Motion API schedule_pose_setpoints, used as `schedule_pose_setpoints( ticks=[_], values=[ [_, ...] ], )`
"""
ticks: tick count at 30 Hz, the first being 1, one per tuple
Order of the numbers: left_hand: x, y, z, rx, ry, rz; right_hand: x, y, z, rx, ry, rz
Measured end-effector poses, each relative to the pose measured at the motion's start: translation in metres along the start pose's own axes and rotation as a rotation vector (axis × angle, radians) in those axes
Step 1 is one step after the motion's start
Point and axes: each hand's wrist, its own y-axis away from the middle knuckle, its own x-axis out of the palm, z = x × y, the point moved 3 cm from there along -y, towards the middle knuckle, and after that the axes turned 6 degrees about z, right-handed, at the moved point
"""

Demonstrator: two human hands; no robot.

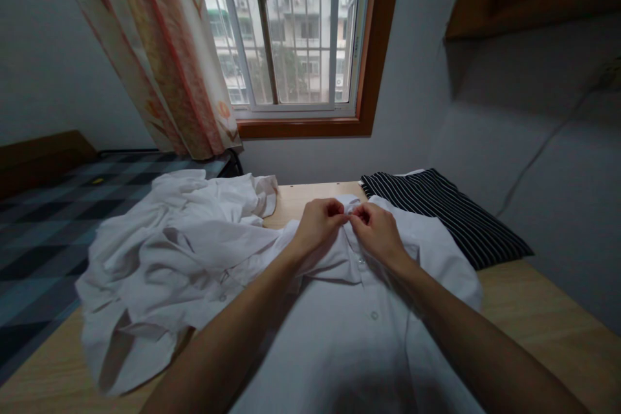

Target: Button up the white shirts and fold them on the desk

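Observation:
A white button-up shirt (334, 323) lies spread on the wooden table, its collar end away from me and its button strip running toward me. Near the collar, my left hand (320, 220) pinches the cloth of the front edge. My right hand (376, 229) pinches the same spot from the other side, the fingertips of both hands almost meeting. Whatever small button sits between the fingers is hidden. Lower on the strip, a few small buttons show. Left of the shirt lies a crumpled heap of white clothing (165, 252) with buttons of its own.
A black-and-white striped cushion or folded cloth (441, 213) lies at the table's back right. Bare wood of the table (548, 310) shows at right. Left stands a bed with a checked cover (43, 220). A curtain (165, 58) hangs beside the window; a wooden shelf (533, 0) juts out upper right.

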Motion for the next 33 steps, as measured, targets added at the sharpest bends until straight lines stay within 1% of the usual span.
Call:
schedule_pose_setpoints(
  ticks=[3,8,11,13,15,16,18,20,21,22,23,24,27,28,29,30,33],
  values=[
    [0.006,0.002,0.002,0.007,0.051,-0.013,0.001,-0.001,-0.005,0.011,-0.033,-0.008],
    [0.011,0.003,0.007,0.039,0.161,0.015,0.006,-0.006,-0.013,0.038,-0.276,0.061],
    [0.012,0.003,0.007,0.069,0.158,-0.032,0.008,-0.007,-0.013,0.046,-0.381,0.107],
    [0.012,0.003,0.008,0.087,0.121,-0.047,0.008,-0.007,-0.013,0.051,-0.402,0.104],
    [0.007,0.0,0.011,0.09,0.055,-0.066,0.005,-0.009,-0.015,0.081,-0.425,0.042],
    [0.002,-0.001,0.012,0.08,-0.002,-0.101,0.001,-0.011,-0.017,0.111,-0.458,-0.011],
    [-0.013,-0.002,0.013,0.04,-0.159,-0.213,-0.007,-0.014,-0.022,0.192,-0.577,-0.125],
    [-0.027,-0.001,0.006,0.028,-0.32,-0.296,-0.015,-0.016,-0.024,0.265,-0.723,-0.205],
    [-0.032,0.001,-0.001,0.041,-0.384,-0.311,-0.018,-0.017,-0.023,0.284,-0.781,-0.225],
    [-0.034,0.003,-0.01,0.064,-0.433,-0.303,-0.021,-0.018,-0.021,0.293,-0.824,-0.236],
    [-0.034,0.006,-0.021,0.087,-0.466,-0.267,-0.023,-0.018,-0.019,0.294,-0.854,-0.242],
    [-0.032,0.009,-0.031,0.101,-0.484,-0.206,-0.025,-0.019,-0.016,0.289,-0.875,-0.247],
    [-0.013,0.018,-0.054,0.068,-0.483,0.059,-0.029,-0.018,-0.01,0.26,-0.91,-0.259],
    [-0.006,0.02,-0.057,0.045,-0.478,0.131,-0.03,-0.018,-0.009,0.246,-0.913,-0.263],
    [0.0,0.022,-0.057,0.024,-0.475,0.176,-0.031,-0.018,-0.008,0.232,-0.912,-0.268],
    [0.005,0.023,-0.056,0.012,-0.47,0.193,-0.031,-0.018,-0.008,0.219,-0.906,-0.273],
    [0.014,0.021,-0.045,0.006,-0.409,0.178,-0.031,-0.02,-0.014,0.196,-0.863,-0.262]
  ],
)
